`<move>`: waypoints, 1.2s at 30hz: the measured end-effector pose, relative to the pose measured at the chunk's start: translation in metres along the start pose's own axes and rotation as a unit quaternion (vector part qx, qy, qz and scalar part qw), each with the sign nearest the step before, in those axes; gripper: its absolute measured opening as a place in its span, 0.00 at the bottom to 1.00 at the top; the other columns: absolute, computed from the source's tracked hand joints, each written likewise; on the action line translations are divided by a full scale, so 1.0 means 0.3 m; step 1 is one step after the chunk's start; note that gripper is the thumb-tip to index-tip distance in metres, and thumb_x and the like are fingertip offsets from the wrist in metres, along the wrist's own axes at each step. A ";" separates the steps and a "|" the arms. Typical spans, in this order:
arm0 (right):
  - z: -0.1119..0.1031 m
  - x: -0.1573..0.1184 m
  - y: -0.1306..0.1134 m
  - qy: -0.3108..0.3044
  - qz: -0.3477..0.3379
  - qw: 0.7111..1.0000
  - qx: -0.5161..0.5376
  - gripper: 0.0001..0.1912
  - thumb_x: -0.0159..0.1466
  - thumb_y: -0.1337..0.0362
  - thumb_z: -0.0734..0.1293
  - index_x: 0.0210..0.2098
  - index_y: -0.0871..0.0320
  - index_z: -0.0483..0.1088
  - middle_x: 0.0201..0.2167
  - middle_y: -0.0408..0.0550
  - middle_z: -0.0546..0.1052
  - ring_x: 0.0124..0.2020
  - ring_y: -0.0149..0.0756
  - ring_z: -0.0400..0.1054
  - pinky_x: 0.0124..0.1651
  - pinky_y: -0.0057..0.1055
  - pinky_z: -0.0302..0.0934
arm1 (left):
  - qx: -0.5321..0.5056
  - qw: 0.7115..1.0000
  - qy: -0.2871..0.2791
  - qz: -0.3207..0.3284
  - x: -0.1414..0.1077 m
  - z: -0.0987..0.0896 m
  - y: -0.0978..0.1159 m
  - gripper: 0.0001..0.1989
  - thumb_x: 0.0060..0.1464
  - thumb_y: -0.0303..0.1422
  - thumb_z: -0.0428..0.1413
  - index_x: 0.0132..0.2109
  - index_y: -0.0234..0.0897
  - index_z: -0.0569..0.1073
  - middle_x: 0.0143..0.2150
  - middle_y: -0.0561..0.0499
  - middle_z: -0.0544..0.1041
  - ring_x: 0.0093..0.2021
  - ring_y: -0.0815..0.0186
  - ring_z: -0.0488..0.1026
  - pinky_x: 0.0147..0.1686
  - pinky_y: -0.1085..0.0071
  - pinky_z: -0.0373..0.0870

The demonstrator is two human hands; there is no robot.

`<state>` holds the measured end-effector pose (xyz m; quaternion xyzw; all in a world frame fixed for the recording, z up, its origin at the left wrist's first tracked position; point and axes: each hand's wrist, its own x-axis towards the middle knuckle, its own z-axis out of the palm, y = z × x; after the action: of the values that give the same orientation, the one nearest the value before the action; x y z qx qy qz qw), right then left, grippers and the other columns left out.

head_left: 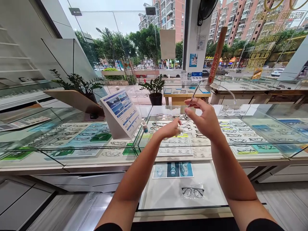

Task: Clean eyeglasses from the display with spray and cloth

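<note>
The right hand [204,118] pinches a thin dark frame [196,89] between thumb and fingers; it stands tilted above the counter [166,158], seen almost from its edge. The left hand [169,129] is close by, lower, its fingers curled around a small white cloth [180,130]. The two hands are near but apart. To wipe well, I think the cloth should move softly, and the right pinch should be light but sure, so that no part bends. It seems wise to support the frame near the wiped place. Both arms reach forward, the left wrist bent inward, the right forearm rising more steeply. Nearer the body, bagged glasses [192,192] lie in the drawer [166,195].
</note>
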<state>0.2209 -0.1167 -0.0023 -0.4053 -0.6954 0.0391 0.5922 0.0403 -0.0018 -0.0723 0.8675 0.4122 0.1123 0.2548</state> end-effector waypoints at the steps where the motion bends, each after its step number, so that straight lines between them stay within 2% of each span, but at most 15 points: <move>1: -0.001 0.000 0.001 -0.001 -0.001 1.000 -0.001 0.16 0.71 0.53 0.71 0.52 0.54 0.81 0.54 0.54 0.87 0.54 0.48 0.82 0.62 0.50 0.73 | 0.029 0.999 -0.018 -0.013 0.015 0.018 -0.016 0.20 0.59 0.28 0.58 0.58 0.41 0.67 0.42 0.49 0.80 0.36 0.59 0.75 0.36 0.66 0.68; 5: -0.005 -0.001 0.006 0.001 -0.005 1.000 -0.008 0.17 0.71 0.51 0.71 0.52 0.54 0.81 0.53 0.54 0.87 0.52 0.49 0.82 0.61 0.52 0.73 | 0.094 0.993 -0.052 -0.040 0.059 0.068 -0.078 0.23 0.54 0.25 0.62 0.57 0.43 0.71 0.47 0.48 0.83 0.40 0.59 0.77 0.38 0.67 0.68; 8: -0.004 -0.002 0.007 -0.001 -0.006 1.000 -0.010 0.17 0.71 0.52 0.71 0.53 0.54 0.81 0.53 0.54 0.87 0.52 0.50 0.82 0.61 0.53 0.73 | 0.127 0.989 -0.054 -0.052 0.082 0.094 -0.105 0.18 0.58 0.30 0.64 0.55 0.43 0.73 0.52 0.47 0.83 0.46 0.57 0.79 0.41 0.67 0.69; 11: -0.003 -0.002 0.005 -0.004 -0.007 1.000 -0.010 0.16 0.71 0.53 0.71 0.53 0.54 0.81 0.54 0.54 0.87 0.53 0.50 0.82 0.61 0.53 0.73 | 0.153 0.985 -0.051 -0.056 0.093 0.114 -0.107 0.15 0.61 0.36 0.67 0.52 0.43 0.75 0.53 0.46 0.84 0.50 0.54 0.81 0.43 0.66 0.70; 14: -0.002 -0.003 0.004 -0.007 -0.009 1.000 -0.011 0.16 0.71 0.53 0.71 0.53 0.54 0.81 0.53 0.54 0.87 0.52 0.50 0.82 0.61 0.53 0.72 | 0.173 0.982 -0.045 -0.055 0.088 0.114 -0.090 0.14 0.60 0.39 0.68 0.50 0.43 0.76 0.52 0.46 0.84 0.51 0.53 0.81 0.44 0.65 0.70; 17: -0.003 -0.003 0.004 -0.007 -0.007 1.000 -0.014 0.16 0.71 0.53 0.71 0.53 0.54 0.81 0.53 0.54 0.87 0.52 0.50 0.82 0.61 0.53 0.72 | 0.183 0.981 -0.029 -0.056 0.064 0.073 -0.069 0.17 0.56 0.37 0.70 0.51 0.43 0.77 0.53 0.48 0.85 0.51 0.53 0.81 0.44 0.65 0.70; 20: -0.005 -0.003 0.002 -0.008 -0.005 1.000 -0.019 0.16 0.71 0.52 0.71 0.53 0.54 0.81 0.53 0.54 0.87 0.52 0.51 0.82 0.61 0.53 0.72 | 0.189 0.979 0.020 -0.068 0.020 -0.009 -0.055 0.15 0.58 0.34 0.68 0.52 0.43 0.78 0.54 0.49 0.84 0.53 0.53 0.80 0.48 0.63 0.71; 24: -0.008 -0.002 -0.001 -0.010 -0.007 1.000 -0.018 0.17 0.71 0.51 0.71 0.52 0.54 0.81 0.52 0.53 0.87 0.51 0.51 0.82 0.60 0.53 0.72 | 0.205 0.961 0.139 -0.122 -0.051 -0.135 -0.070 0.15 0.65 0.38 0.63 0.57 0.40 0.77 0.60 0.39 0.79 0.63 0.44 0.75 0.59 0.54 0.70; 27: -0.008 -0.001 -0.004 -0.014 -0.004 1.000 -0.019 0.17 0.71 0.51 0.71 0.52 0.54 0.81 0.53 0.54 0.87 0.51 0.51 0.82 0.60 0.54 0.72 | 0.187 0.925 0.259 -0.206 -0.088 -0.200 -0.122 0.19 0.67 0.42 0.62 0.60 0.39 0.76 0.64 0.34 0.75 0.67 0.40 0.71 0.64 0.49 0.69; 29: -0.006 -0.002 -0.007 -0.017 -0.003 1.000 -0.022 0.17 0.71 0.51 0.71 0.53 0.54 0.81 0.53 0.54 0.86 0.51 0.52 0.82 0.61 0.55 0.72 | 0.159 0.900 0.313 -0.260 -0.097 -0.221 -0.175 0.24 0.67 0.43 0.63 0.64 0.38 0.73 0.68 0.32 0.71 0.71 0.39 0.68 0.67 0.48 0.68; 31: -0.004 -0.003 -0.009 -0.019 -0.003 1.000 -0.024 0.17 0.71 0.51 0.70 0.53 0.54 0.81 0.53 0.54 0.86 0.51 0.52 0.82 0.61 0.55 0.72 | 0.125 0.884 0.333 -0.304 -0.096 -0.226 -0.236 0.29 0.67 0.43 0.63 0.68 0.37 0.69 0.72 0.29 0.67 0.74 0.39 0.65 0.70 0.48 0.66; 33: -0.002 -0.005 -0.011 -0.020 -0.003 1.000 -0.024 0.17 0.71 0.52 0.70 0.52 0.54 0.81 0.53 0.54 0.86 0.51 0.51 0.82 0.60 0.55 0.72 | 0.090 0.880 0.320 -0.340 -0.087 -0.222 -0.295 0.33 0.67 0.42 0.63 0.72 0.36 0.64 0.75 0.28 0.64 0.76 0.39 0.63 0.69 0.50 0.66; 36: 0.002 -0.006 -0.011 -0.022 -0.002 0.999 -0.024 0.17 0.71 0.52 0.70 0.53 0.54 0.81 0.53 0.54 0.87 0.51 0.52 0.82 0.60 0.55 0.72 | 0.054 0.889 0.270 -0.365 -0.072 -0.208 -0.364 0.31 0.67 0.39 0.63 0.71 0.37 0.64 0.72 0.28 0.70 0.71 0.41 0.70 0.62 0.54 0.72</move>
<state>0.2187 -0.1197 -0.0022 -0.4165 -0.7100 0.0302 0.5671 -0.0705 0.0614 -0.0778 0.6046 0.7579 0.2192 0.1099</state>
